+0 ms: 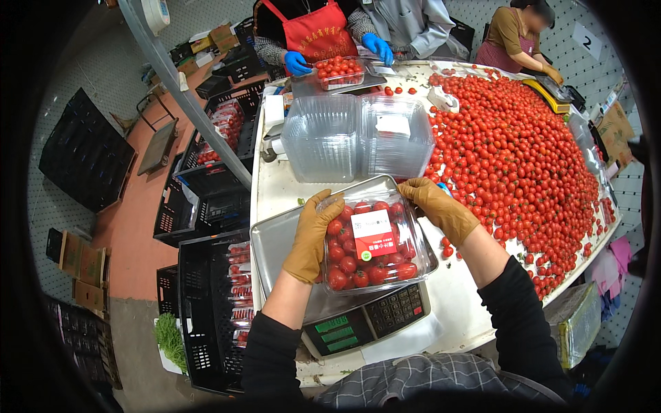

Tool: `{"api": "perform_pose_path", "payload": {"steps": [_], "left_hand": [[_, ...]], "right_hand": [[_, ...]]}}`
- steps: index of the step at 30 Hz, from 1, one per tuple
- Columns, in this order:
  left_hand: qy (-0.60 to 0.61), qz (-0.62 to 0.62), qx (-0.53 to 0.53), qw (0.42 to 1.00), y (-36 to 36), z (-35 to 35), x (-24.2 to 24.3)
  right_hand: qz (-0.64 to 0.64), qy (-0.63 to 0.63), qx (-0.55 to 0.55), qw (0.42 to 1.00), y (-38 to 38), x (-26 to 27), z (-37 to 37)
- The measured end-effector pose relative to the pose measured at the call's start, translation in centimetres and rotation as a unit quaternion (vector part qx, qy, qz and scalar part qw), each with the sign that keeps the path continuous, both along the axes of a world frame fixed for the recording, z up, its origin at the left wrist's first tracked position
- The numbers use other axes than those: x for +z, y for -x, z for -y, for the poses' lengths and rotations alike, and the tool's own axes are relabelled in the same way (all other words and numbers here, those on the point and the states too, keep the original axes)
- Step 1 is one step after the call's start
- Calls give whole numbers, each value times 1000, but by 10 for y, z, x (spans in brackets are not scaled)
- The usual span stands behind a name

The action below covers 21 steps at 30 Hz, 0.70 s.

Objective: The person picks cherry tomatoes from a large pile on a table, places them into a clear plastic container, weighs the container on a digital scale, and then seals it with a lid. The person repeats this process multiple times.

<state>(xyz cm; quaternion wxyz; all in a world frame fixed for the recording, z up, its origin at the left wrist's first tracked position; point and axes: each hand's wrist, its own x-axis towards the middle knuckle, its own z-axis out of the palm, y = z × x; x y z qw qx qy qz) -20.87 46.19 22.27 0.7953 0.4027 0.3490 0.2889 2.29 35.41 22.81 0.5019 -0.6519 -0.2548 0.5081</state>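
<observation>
A clear plastic clamshell box of cherry tomatoes (372,248), its lid bearing a red and white label, is held between my gloved hands over the metal pan of a digital scale (273,248). My left hand (315,232), in a tan rubber glove, grips the box's left side near the upper corner. My right hand (439,209), gloved alike, holds its upper right corner. Below the pan, the scale's keypad and green display (335,333) face me. Just beyond the box stand stacks of empty clear plastic containers (320,139). Whether the box touches the pan is hard to tell.
Loose cherry tomatoes (516,170) are heaped over the table's right side. Black plastic crates (206,310), some with packed boxes, stand left of the table. A metal post (191,98) slants past its left edge. Two co-workers' blue-gloved hands are across the table; another person works at far right.
</observation>
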Motion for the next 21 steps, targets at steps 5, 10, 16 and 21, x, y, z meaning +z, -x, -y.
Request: {"api": "perform_pose_path", "payload": {"steps": [5, 10, 16, 21], "left_hand": [[-40, 27, -17, 999, 4, -8, -16], [-134, -78, 43, 987, 17, 13, 11], [-73, -183, -47, 979, 92, 73, 31], [-24, -117, -24, 993, 68, 83, 15]], "right_hand": [[-3, 4, -33, 999, 9, -1, -1], [6, -14, -85, 996, 15, -3, 5], [-11, -41, -128, 991, 21, 0, 22], [-38, -120, -112, 986, 17, 10, 58]]}}
